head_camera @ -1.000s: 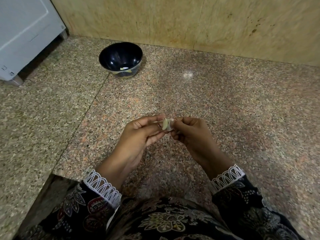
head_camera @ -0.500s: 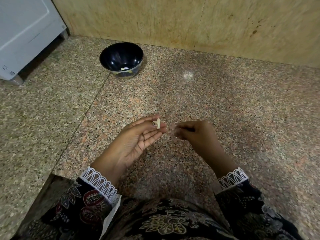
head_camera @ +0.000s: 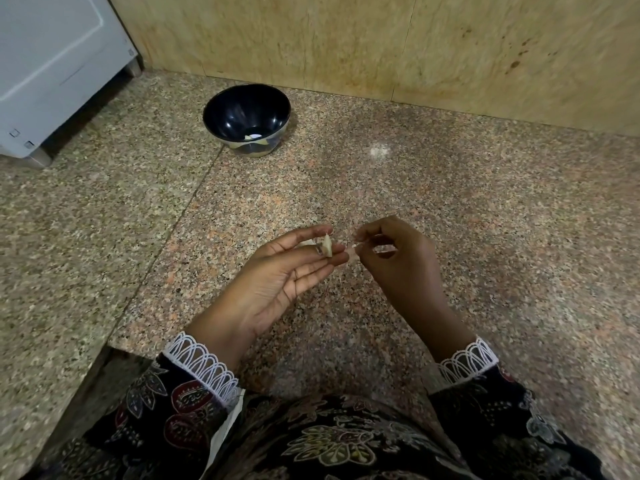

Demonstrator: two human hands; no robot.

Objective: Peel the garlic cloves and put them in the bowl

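Held garlic clove [head_camera: 327, 245] pinched at left hand [head_camera: 277, 282] fingertips; right hand [head_camera: 394, 258] pinched loose skin [head_camera: 353, 255]. Better pulled away cleanly, then dropped into bowl [head_camera: 273, 98] (far, up left).

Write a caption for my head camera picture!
Left hand holds a garlic clove; right hand pinches peel; dark bowl waits.

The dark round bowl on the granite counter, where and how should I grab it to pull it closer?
Pinch the near rim of the dark round bowl from above: it stands upright and open, free on all sides, and its tapered glossy walls would slip in a side grip.
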